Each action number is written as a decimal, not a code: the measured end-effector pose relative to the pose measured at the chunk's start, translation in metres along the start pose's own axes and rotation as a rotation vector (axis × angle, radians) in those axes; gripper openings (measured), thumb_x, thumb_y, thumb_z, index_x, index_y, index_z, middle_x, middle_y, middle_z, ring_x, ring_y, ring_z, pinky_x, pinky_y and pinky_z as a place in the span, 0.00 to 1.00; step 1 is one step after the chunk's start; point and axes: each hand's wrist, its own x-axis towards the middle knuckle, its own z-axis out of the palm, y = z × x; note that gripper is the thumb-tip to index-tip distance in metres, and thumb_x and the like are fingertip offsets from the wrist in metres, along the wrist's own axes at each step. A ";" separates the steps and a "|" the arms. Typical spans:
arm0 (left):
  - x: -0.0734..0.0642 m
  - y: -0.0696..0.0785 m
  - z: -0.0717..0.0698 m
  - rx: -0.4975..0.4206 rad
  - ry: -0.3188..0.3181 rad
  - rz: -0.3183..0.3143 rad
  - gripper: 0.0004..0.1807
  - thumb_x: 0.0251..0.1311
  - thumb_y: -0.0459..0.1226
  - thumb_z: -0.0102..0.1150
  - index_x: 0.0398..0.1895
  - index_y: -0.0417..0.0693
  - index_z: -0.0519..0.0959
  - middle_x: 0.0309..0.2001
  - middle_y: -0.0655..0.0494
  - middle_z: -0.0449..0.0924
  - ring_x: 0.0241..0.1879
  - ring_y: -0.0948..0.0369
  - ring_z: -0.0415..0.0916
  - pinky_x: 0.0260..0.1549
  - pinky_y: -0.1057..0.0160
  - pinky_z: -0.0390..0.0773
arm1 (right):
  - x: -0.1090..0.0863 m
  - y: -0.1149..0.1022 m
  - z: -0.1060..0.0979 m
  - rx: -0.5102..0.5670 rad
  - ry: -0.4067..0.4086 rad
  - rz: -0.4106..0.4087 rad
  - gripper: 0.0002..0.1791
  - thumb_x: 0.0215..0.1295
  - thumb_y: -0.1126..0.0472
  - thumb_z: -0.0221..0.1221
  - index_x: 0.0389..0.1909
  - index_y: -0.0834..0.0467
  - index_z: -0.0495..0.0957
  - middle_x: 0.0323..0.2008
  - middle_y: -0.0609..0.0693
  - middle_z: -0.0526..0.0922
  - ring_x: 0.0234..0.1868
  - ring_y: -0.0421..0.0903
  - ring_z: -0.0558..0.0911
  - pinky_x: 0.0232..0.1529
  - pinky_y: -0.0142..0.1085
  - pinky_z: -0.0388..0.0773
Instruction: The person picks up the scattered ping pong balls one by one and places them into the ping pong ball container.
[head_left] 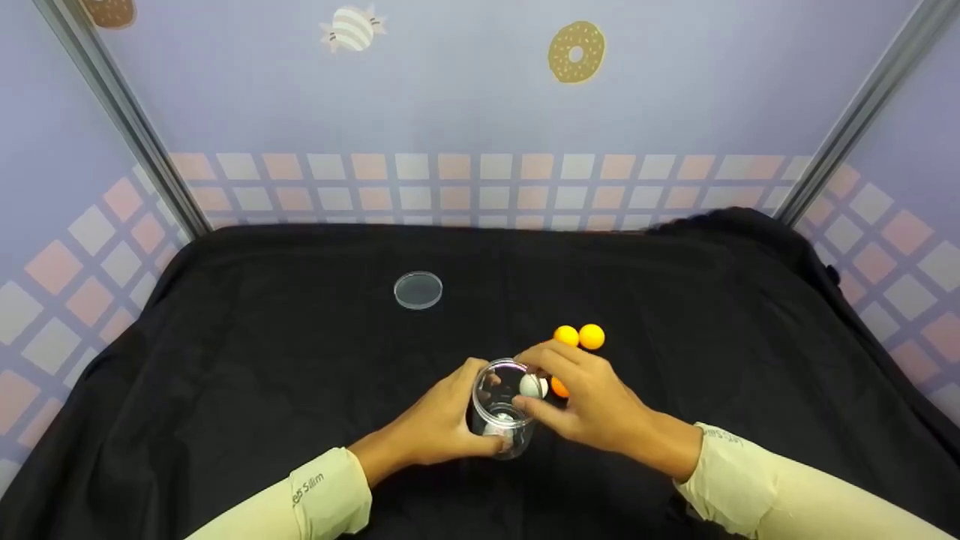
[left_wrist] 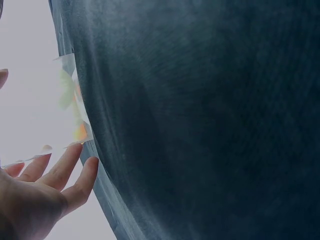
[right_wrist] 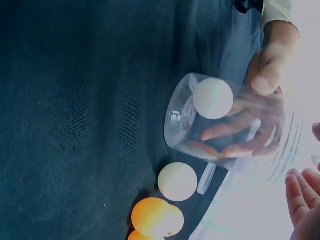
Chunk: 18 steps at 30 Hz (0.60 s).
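A clear plastic jar [head_left: 504, 431] is gripped round its side by my left hand [head_left: 442, 420], its open mouth facing up toward the head camera. Inside it, low down, lies a white ball [right_wrist: 213, 98]. My right hand [head_left: 592, 394] is at the jar's mouth, thumb and fingers apart with no ball seen between them. A second white ball [right_wrist: 177, 181] sits on the cloth beside the jar. Close by are several orange balls [head_left: 592, 337], partly covered by the right hand in the head view. In the left wrist view the left fingers [left_wrist: 65, 167] lie along the glare-washed jar.
A round clear lid [head_left: 418, 290] lies flat on the black cloth [head_left: 285, 337], beyond the jar and to the left. Patterned walls [head_left: 480, 90] enclose the table at the back and both sides.
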 end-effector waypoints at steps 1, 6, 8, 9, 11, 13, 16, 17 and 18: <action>0.000 0.000 0.000 0.001 0.001 -0.001 0.43 0.43 0.55 0.77 0.58 0.48 0.66 0.53 0.51 0.78 0.51 0.57 0.80 0.55 0.58 0.79 | 0.001 0.001 -0.001 0.003 0.006 0.004 0.20 0.59 0.58 0.73 0.51 0.54 0.80 0.46 0.44 0.85 0.41 0.41 0.84 0.45 0.28 0.82; 0.001 0.001 0.000 0.011 0.004 -0.009 0.43 0.43 0.55 0.78 0.58 0.48 0.66 0.53 0.51 0.78 0.52 0.58 0.80 0.56 0.58 0.79 | 0.001 0.007 -0.008 -0.036 0.043 0.029 0.21 0.58 0.58 0.73 0.52 0.55 0.81 0.44 0.45 0.85 0.40 0.41 0.84 0.43 0.31 0.84; 0.001 0.001 0.001 0.015 0.004 -0.015 0.43 0.43 0.56 0.78 0.58 0.49 0.66 0.54 0.51 0.78 0.52 0.58 0.80 0.57 0.57 0.79 | 0.000 0.011 -0.010 -0.057 0.045 0.049 0.21 0.58 0.57 0.73 0.52 0.54 0.81 0.45 0.43 0.84 0.41 0.39 0.84 0.44 0.29 0.83; 0.001 0.001 0.001 0.017 0.005 -0.020 0.43 0.43 0.56 0.77 0.59 0.49 0.66 0.54 0.51 0.78 0.53 0.58 0.79 0.57 0.57 0.79 | -0.001 0.013 -0.011 -0.067 0.043 0.062 0.21 0.58 0.57 0.73 0.52 0.54 0.81 0.45 0.42 0.84 0.41 0.38 0.84 0.45 0.28 0.83; 0.000 0.001 0.001 0.019 0.005 -0.026 0.44 0.43 0.57 0.77 0.59 0.49 0.66 0.55 0.51 0.78 0.53 0.57 0.79 0.57 0.56 0.78 | -0.003 0.018 -0.013 -0.081 0.034 0.087 0.21 0.59 0.55 0.73 0.53 0.53 0.81 0.47 0.42 0.84 0.42 0.36 0.84 0.45 0.26 0.82; 0.000 0.002 0.001 0.017 0.004 -0.027 0.44 0.43 0.57 0.77 0.59 0.49 0.66 0.55 0.51 0.78 0.54 0.57 0.79 0.58 0.56 0.78 | -0.006 0.023 -0.014 -0.087 0.027 0.112 0.21 0.60 0.55 0.72 0.53 0.53 0.81 0.47 0.42 0.83 0.42 0.36 0.84 0.45 0.25 0.81; 0.000 0.002 0.001 0.015 0.004 -0.024 0.44 0.43 0.57 0.78 0.59 0.49 0.66 0.55 0.51 0.78 0.54 0.56 0.79 0.59 0.56 0.78 | -0.009 0.032 -0.016 -0.087 0.032 0.134 0.20 0.61 0.56 0.72 0.53 0.55 0.81 0.46 0.45 0.84 0.42 0.39 0.84 0.45 0.26 0.82; 0.000 0.002 0.001 0.015 0.004 -0.022 0.44 0.43 0.57 0.78 0.59 0.49 0.66 0.55 0.52 0.78 0.54 0.56 0.79 0.59 0.56 0.78 | -0.010 0.035 -0.017 -0.089 0.036 0.139 0.20 0.61 0.56 0.72 0.52 0.55 0.81 0.45 0.45 0.84 0.42 0.40 0.85 0.45 0.27 0.82; 0.000 0.002 0.001 0.014 0.004 -0.021 0.45 0.42 0.56 0.78 0.59 0.49 0.66 0.55 0.52 0.78 0.55 0.56 0.79 0.59 0.56 0.78 | -0.012 0.038 -0.018 -0.092 0.039 0.139 0.20 0.60 0.57 0.72 0.52 0.56 0.81 0.45 0.46 0.84 0.42 0.41 0.85 0.45 0.28 0.83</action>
